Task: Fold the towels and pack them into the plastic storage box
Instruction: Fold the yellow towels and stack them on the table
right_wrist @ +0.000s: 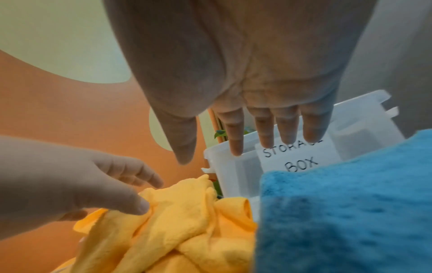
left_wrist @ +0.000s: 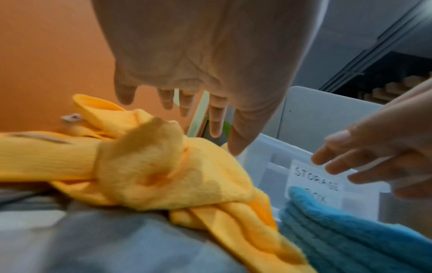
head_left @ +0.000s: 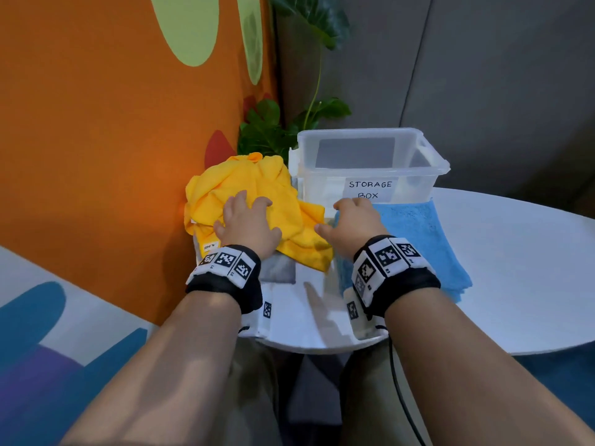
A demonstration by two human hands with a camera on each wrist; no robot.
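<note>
A crumpled yellow towel (head_left: 254, 191) lies on the white table (head_left: 515, 252), left of the clear, empty storage box (head_left: 367, 162). My left hand (head_left: 257, 217) is spread over it with straight fingers; its thumb touches the cloth and nothing is gripped. A folded blue towel (head_left: 418, 239) lies in front of the box. My right hand (head_left: 338, 217) hovers over its left edge with fingers extended and holds nothing. The left wrist view shows my left hand (left_wrist: 198, 118) above the yellow towel (left_wrist: 163, 175). The right wrist view shows my right hand (right_wrist: 233, 149) over the blue towel (right_wrist: 350, 212), facing the box (right_wrist: 233, 171).
A grey towel (head_left: 278, 270) lies partly under the yellow one, near the table's front edge. An orange wall panel (head_left: 112, 156) stands close on the left. A green plant (head_left: 267, 130) sits behind the towels, and a grey wall rises behind the box.
</note>
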